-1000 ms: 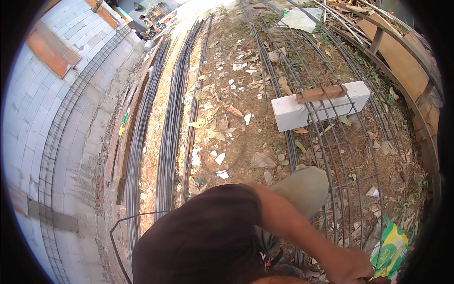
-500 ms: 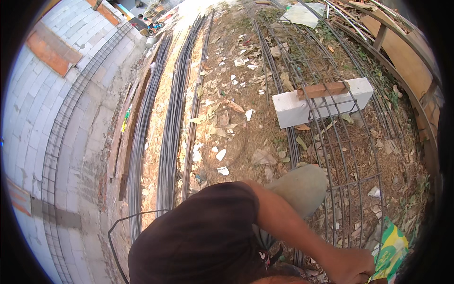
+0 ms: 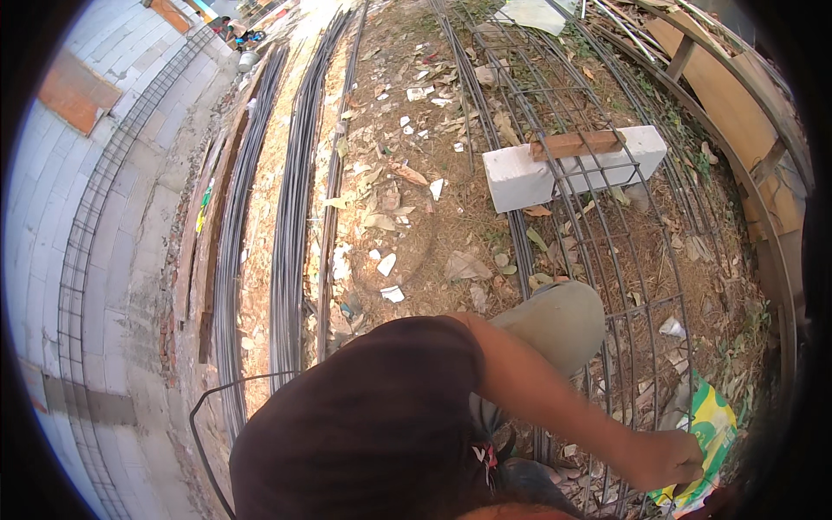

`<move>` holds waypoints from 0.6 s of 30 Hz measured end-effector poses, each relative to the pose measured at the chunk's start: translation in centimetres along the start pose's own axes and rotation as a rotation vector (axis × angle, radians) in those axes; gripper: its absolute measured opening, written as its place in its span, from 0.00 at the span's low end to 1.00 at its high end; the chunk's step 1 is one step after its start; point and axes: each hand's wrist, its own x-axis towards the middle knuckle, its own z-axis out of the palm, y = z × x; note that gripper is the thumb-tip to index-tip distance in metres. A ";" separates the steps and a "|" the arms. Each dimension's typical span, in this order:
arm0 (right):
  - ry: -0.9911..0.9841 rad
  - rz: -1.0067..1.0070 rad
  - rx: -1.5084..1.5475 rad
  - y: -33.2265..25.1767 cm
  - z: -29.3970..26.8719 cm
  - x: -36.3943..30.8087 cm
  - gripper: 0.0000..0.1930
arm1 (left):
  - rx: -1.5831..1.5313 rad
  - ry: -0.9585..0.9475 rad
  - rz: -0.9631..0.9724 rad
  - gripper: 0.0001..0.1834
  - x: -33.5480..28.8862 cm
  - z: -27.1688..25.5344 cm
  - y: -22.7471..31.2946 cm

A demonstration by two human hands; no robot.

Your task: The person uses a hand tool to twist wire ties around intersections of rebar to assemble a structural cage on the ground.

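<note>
The right hand (image 3: 672, 458) was down at the lower right, fist closed at the near end of the rebar cage (image 3: 607, 251); what the grip closed on could not be told, since the fingers faced away. The cage lay lengthwise on the ground (image 3: 433, 225), running from the hand up toward the far top, its bars passing just beside and under the fist. A green and yellow bag (image 3: 709, 433) lay touching the hand on its right side. Farther along, the cage rested on a white block (image 3: 520, 178) with a brick (image 3: 579, 143) on top, well apart from the hand. The knee (image 3: 555, 321) was bent against the cage's left side. Long rebar bundles (image 3: 290, 225) lay left of it, beside a block wall (image 3: 95, 217). The left hand was out of view.
</note>
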 end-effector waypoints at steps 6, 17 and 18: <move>-0.279 -0.060 0.494 -2.5 -1.0 0.5 0.13 | 0.424 -0.052 0.107 0.18 1.3 -3.7 1.9; -0.084 0.298 0.601 -2.0 -8.1 -2.6 0.16 | 0.545 -0.135 -0.010 0.16 1.5 -4.9 6.5; -0.055 0.358 0.694 -2.6 -8.3 -2.7 0.18 | 0.482 -0.130 -0.030 0.17 1.6 -4.8 5.9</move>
